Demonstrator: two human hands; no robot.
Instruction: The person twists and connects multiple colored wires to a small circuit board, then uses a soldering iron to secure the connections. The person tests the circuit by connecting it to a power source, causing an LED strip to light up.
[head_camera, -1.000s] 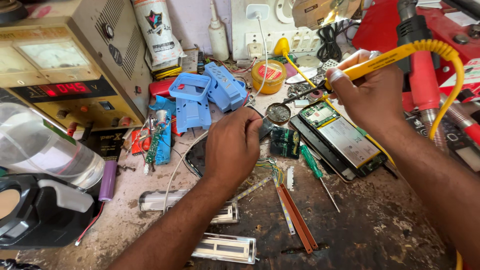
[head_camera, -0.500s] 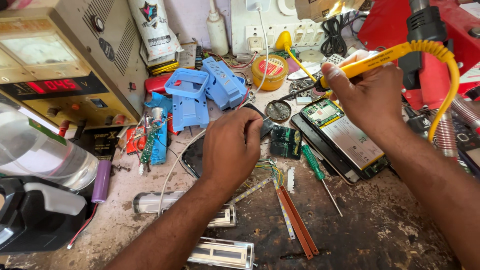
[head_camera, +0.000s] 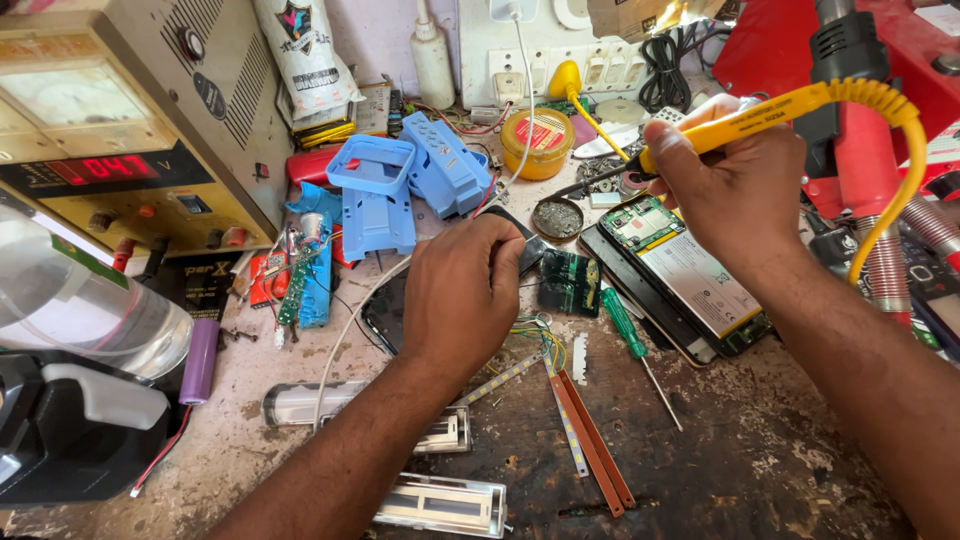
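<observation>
Right hand (head_camera: 735, 190) is clenched in a pen grip around a yellow-handled soldering iron (head_camera: 760, 118), tip angled down toward 8 o'clock and hovering over the small round tin (head_camera: 558, 218) of dull grey flux or tip cleaner. I can't tell whether the tip touches the tin.

Left hand (head_camera: 470, 290) sits knuckles-up at bench centre, fingers curled down and pinched at the tips on something thin, looks like a white wire (head_camera: 350, 330) trailing off toward 7 o'clock. The fingers hide the actual contact point, so what exactly it pins is unclear.

Work piece: small dark green circuit board (head_camera: 568, 282), just beside the left fingertips at their 3 o'clock, with coloured leads running out at its 6 o'clock. Opened phone (head_camera: 680, 275) with battery exposed lies directly under the right hand.

Around it: blue plastic housings (head_camera: 400, 185) at 11 o'clock from the left hand, bench power supply (head_camera: 120, 140) with red readout at far 9 o'clock, yellow solder-paste jar (head_camera: 537, 140) at 12, green-handled screwdriver (head_camera: 630, 335) at 4 o'clock of the board.

My read: tip prep, iron being tinned or cleaned before a joint. Next move would need the tip swung toward 8 o'clock onto the pinched wire end, left hand holding dead steady, iron cord (head_camera: 890, 170) kept off the phone.
</observation>
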